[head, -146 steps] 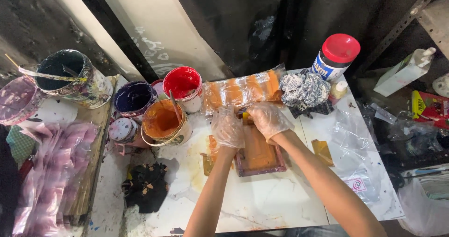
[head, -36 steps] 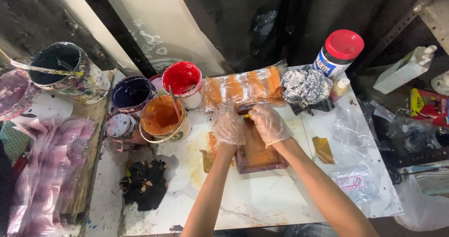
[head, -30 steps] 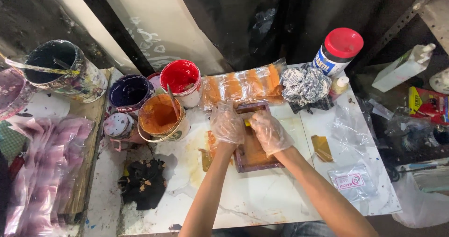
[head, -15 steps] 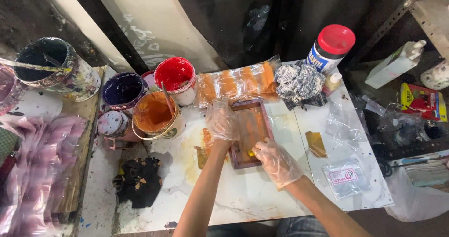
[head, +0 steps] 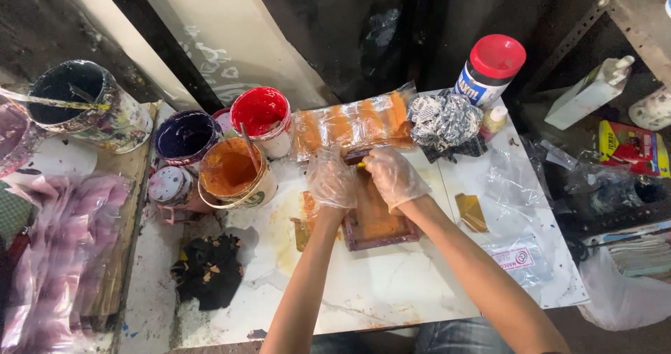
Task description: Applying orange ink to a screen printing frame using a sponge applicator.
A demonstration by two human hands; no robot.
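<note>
Both gloved hands, left [head: 331, 181] and right [head: 393, 176], are pressing fingers-curled on the small orange-stained wooden frame [head: 377, 221], lying on the paint-smeared white table [head: 391, 291] against the dark far wall [head: 349, 32].

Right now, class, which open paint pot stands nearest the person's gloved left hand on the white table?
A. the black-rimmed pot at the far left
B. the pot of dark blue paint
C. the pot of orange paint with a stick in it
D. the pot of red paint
C: the pot of orange paint sits just beside the gloved left hand, while the red, dark blue and far-left pots stand farther off.
</note>
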